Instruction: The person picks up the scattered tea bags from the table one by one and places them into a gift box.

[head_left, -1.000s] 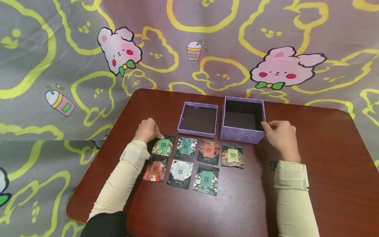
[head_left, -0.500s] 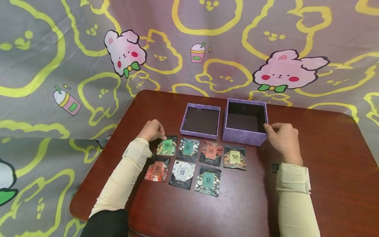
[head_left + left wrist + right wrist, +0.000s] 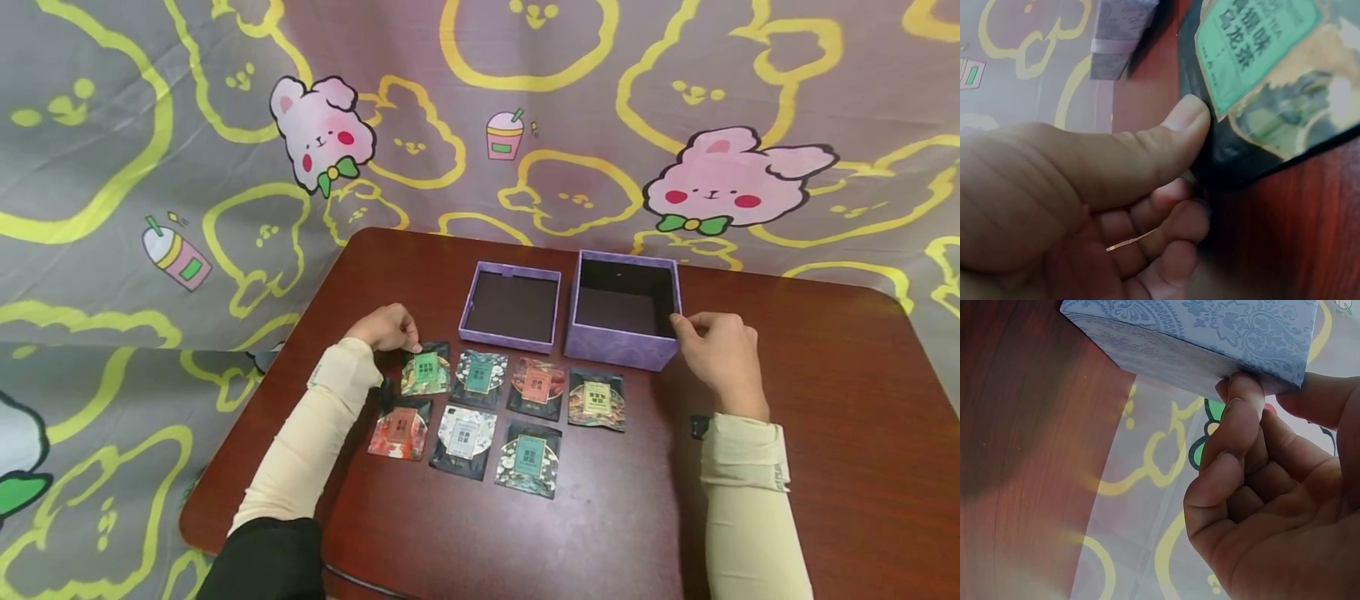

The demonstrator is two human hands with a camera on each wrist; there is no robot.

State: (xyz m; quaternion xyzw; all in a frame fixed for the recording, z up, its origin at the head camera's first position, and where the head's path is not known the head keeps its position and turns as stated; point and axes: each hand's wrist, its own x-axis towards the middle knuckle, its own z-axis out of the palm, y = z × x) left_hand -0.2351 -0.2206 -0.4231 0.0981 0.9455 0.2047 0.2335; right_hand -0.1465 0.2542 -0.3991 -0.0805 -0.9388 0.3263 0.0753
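Head view: our left hand pinches the green-labelled sachet. Farther back and rightward, our right hand grips the purple box.

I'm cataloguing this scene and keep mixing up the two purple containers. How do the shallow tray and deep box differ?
The deep box has tall walls; the shallow tray has low ones. The right hand grips the deep box, while no hand touches the shallow tray. Both are purple outside, dark inside and open upward.
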